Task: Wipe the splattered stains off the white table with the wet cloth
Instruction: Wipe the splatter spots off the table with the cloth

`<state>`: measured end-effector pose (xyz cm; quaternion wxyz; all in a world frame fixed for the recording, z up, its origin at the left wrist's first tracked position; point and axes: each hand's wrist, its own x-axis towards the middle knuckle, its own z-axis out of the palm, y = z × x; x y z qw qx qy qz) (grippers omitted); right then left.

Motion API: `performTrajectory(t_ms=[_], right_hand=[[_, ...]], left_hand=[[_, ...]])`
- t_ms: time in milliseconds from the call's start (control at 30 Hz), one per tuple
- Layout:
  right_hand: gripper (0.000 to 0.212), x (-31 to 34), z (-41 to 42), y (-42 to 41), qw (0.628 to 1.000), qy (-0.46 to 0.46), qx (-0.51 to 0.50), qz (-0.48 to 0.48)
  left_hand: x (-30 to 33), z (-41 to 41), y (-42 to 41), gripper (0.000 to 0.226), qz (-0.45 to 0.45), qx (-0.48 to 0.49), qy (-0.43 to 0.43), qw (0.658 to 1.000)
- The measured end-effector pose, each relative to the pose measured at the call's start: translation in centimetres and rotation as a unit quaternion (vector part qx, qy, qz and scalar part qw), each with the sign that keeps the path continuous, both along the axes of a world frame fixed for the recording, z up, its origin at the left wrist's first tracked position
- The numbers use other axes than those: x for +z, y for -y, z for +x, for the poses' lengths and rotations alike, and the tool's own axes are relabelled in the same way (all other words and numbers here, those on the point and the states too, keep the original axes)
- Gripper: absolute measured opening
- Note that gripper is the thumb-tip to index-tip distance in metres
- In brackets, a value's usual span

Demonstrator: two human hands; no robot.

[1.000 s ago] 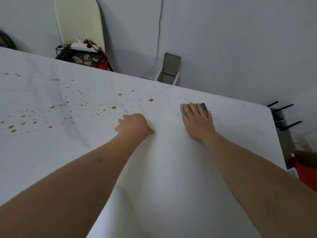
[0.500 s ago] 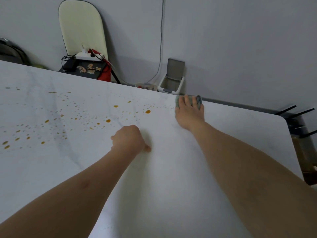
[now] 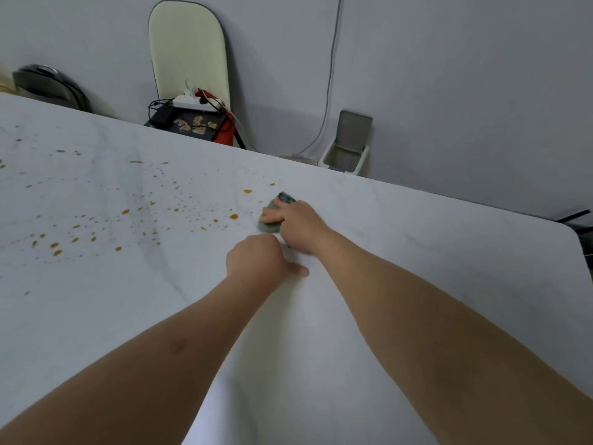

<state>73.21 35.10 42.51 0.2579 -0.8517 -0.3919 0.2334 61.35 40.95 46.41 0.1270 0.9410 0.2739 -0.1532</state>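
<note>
A white marbled table (image 3: 417,258) fills the view. Several orange-brown splatter stains (image 3: 134,216) dot its left and middle part. My right hand (image 3: 296,224) presses flat on a small grey-green wet cloth (image 3: 269,224) just right of the nearest stains, fingers stretched over it; most of the cloth is hidden under the hand. My left hand (image 3: 256,261) rests on the table just in front of the cloth as a fist, thumb out to the right, holding nothing.
Beyond the far table edge stand a cream chair back (image 3: 189,56) with a power strip and cables (image 3: 192,102) on the seat, a small white bin (image 3: 348,149) with its lid up, and a grey wall. The table's rounded right corner (image 3: 574,236) is near.
My right hand has slid the cloth from the far table edge leftward and nearer, up to the edge of the stains. My left hand has stayed in place as a fist.
</note>
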Motion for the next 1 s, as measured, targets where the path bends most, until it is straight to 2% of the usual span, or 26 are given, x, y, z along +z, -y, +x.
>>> performTrajectory(t_ms=[67, 167, 200, 267, 300, 333, 367, 433, 533, 600, 667, 733, 867, 1000], right_hand=[[0.052, 0.2, -1.6, 1.2, 0.989, -0.115, -0.065, 0.059], [0.05, 1.5, -2.6, 3.1, 0.924, -0.25, -0.247, 0.15], [0.052, 1.9, -2.3, 3.6, 0.889, -0.299, -0.289, 0.189], [0.055, 2.6, -1.3, 3.9, 0.79, -0.383, -0.369, 0.305], [0.055, 2.8, -0.6, 3.9, 0.738, -0.388, -0.424, 0.355], [0.053, 3.1, 0.1, 3.8, 0.705, -0.369, -0.468, 0.385], [0.048, 3.2, 0.6, 3.5, 0.708, -0.325, -0.494, 0.387], [0.039, 2.9, 1.5, 2.5, 0.783, -0.193, -0.494, 0.326], [0.045, 1.4, 3.0, 0.4, 0.909, -0.036, -0.389, 0.149], [0.053, -0.1, 3.8, -1.4, 0.951, 0.024, -0.304, 0.045], [0.051, -0.8, 4.8, -3.4, 0.97, 0.081, -0.228, -0.005], [0.048, -0.9, 5.8, -5.6, 0.979, 0.101, -0.175, -0.031], [0.054, -1.0, 6.4, -9.7, 0.99, 0.084, -0.111, -0.03], [0.057, -2.3, 2.7, -12.9, 0.998, 0.045, -0.037, 0.011]], left_hand=[[0.7, -1.0, -1.4, 0.059, -0.052, 0.057, 0.036, 0.996], [1.6, -2.9, -4.9, 0.06, -0.01, 0.092, 0.065, 0.994], [1.8, -3.6, -6.2, 0.06, 0.005, 0.094, 0.049, 0.994], [2.0, -5.2, -8.4, 0.062, 0.001, 0.105, -0.017, 0.994], [1.9, -5.8, -9.2, 0.064, -0.006, 0.104, -0.053, 0.993], [1.7, -6.4, -9.7, 0.065, -0.006, 0.098, -0.08, 0.992], [1.4, -6.8, -10.0, 0.065, -0.002, 0.091, -0.094, 0.991], [0.8, -7.4, -10.2, 0.064, 0.0, 0.081, -0.087, 0.993], [0.5, -7.6, -10.2, 0.063, 0.007, 0.07, -0.067, 0.995], [0.5, -7.6, -10.5, 0.062, 0.016, 0.06, -0.064, 0.996], [0.4, -7.6, -10.6, 0.062, 0.023, 0.047, -0.063, 0.997], [0.1, -7.6, -10.7, 0.062, 0.031, 0.033, -0.056, 0.997], [-0.3, -7.3, -11.2, 0.061, 0.027, 0.03, -0.053, 0.998], [-0.5, -7.2, -11.5, 0.063, 0.011, 0.038, -0.061, 0.997]])
